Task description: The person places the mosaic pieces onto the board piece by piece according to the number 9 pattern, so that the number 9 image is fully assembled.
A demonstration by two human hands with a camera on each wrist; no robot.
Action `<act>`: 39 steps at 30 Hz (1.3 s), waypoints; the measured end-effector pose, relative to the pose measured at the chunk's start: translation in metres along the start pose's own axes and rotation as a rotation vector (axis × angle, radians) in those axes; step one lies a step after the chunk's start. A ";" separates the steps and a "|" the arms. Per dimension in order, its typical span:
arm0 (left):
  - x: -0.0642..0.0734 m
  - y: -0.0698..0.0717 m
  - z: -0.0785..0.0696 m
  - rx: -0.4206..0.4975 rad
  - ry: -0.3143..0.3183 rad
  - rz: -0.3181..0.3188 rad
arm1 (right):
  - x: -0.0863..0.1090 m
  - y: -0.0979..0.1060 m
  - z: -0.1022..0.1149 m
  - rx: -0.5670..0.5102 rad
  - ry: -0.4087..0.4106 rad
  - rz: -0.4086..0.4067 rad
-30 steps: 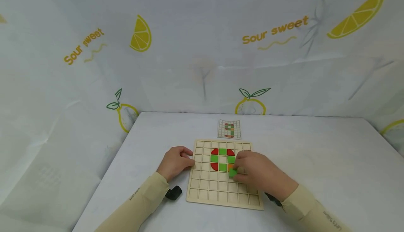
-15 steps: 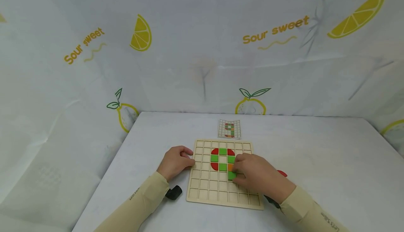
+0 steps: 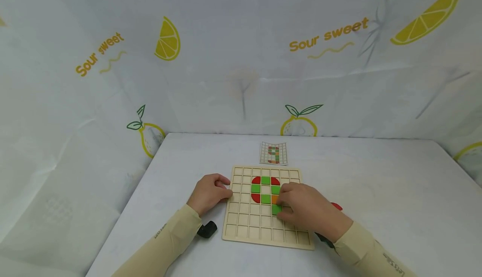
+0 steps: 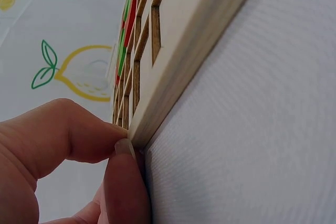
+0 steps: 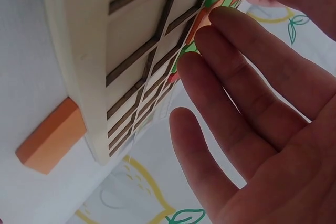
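Observation:
A wooden grid board [image 3: 244, 220] lies on the table, with red, green and orange tiles set in a ring on it. My left hand [image 3: 208, 193] holds the board's left edge; in the left wrist view its thumb and a finger [image 4: 79, 129] meet at the rim. Over the board's right half, my right hand [image 3: 308, 206] touches a green tile [image 3: 276, 209], seated in the cell below an orange tile [image 3: 275, 199]. The right wrist view shows its fingers [image 5: 236, 77] fairly straight. Its contact with the tile is partly hidden there.
Behind the board lies a pattern card [image 3: 273, 153] with a similar coloured figure. A red piece [image 3: 336, 206] peeks out beyond my right wrist. An orange block [image 5: 52, 136] sits on the table next to the board in the right wrist view.
The green tile, earlier tilted in my right hand's fingers, now lies flat in its cell. The right hand has shifted slightly, uncovering a red piece. My left hand has stayed still.

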State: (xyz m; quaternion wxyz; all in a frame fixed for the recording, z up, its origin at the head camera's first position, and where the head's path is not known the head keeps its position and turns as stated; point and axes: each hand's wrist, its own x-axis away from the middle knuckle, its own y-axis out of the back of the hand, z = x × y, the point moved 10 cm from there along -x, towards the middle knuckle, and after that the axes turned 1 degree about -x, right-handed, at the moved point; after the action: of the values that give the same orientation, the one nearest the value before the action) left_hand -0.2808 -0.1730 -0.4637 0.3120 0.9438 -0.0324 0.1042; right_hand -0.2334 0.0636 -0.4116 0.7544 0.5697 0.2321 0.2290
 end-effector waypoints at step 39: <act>-0.001 0.001 0.001 -0.013 0.019 -0.010 | 0.100 0.007 -0.079 0.060 -0.326 0.069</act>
State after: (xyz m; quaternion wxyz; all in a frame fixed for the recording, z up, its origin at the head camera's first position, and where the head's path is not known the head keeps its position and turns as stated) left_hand -0.2814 -0.1750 -0.4641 0.3189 0.9409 -0.0255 0.1112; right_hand -0.2034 0.1855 -0.4326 0.7563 0.6293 0.0937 0.1524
